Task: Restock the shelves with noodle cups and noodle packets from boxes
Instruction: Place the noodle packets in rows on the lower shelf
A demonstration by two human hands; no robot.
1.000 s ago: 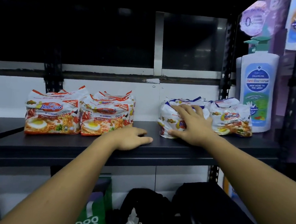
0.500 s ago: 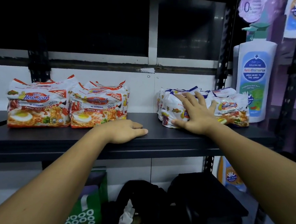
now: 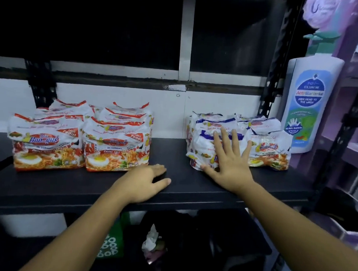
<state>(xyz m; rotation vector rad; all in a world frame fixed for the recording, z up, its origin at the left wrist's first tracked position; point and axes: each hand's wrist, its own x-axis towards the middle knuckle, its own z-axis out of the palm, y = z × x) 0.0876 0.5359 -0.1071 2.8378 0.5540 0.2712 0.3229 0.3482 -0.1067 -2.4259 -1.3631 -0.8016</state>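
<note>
Both hands work the shelf (image 3: 191, 190): right hand (image 3: 228, 165) (fingers spread) presses a blue-trimmed noodle packet (image 3: 202, 145); left hand (image 3: 144, 181) rests flat, fingers together.

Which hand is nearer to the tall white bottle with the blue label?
Right. The right hand presses the blue-trimmed noodle packets left of the tall white bottle; the left hand rests on the black shelf, farther left.

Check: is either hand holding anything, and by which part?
Nothing held; right hand lies flat, fingers spread, against the front of the blue-trimmed noodle pack; left hand rests on the shelf.
</note>
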